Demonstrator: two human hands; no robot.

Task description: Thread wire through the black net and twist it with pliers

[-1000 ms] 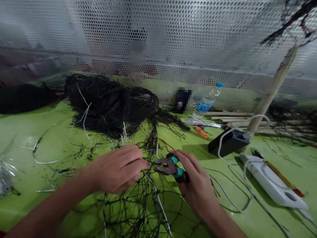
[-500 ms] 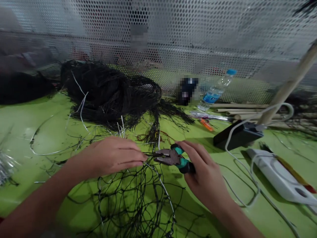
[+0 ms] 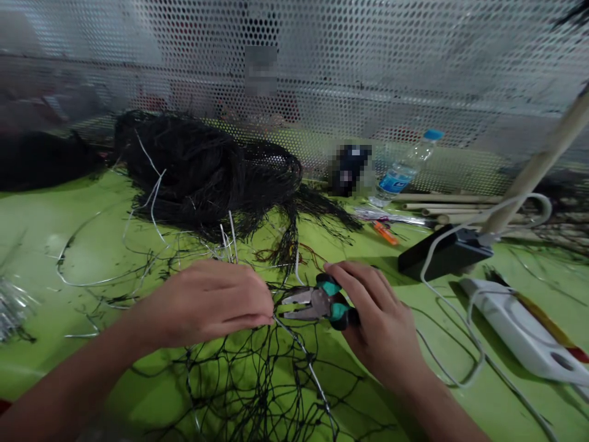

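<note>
Right hand [image 3: 377, 319] fingers clamped on pliers [image 3: 317, 302]; left hand [image 3: 207, 301] fingers pinch netting [image 3: 257, 374].

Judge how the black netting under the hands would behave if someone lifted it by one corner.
The black netting would probably sag and drape, since its thin strands lie slack on the green table. It looks light for its spread, being mostly open mesh. It may snag, as loose wires cross it near the left hand.

Teal-handled pliers [image 3: 322, 302] with grey metal head, black netting [image 3: 248, 380] threaded with silvery wire [image 3: 304, 359] between the hands, over lime-green surface [image 3: 55, 227]; beyond, clear bottle [image 3: 400, 172] with blue cap, silver perforated screen [image 3: 368, 73] dotted with holes
</note>
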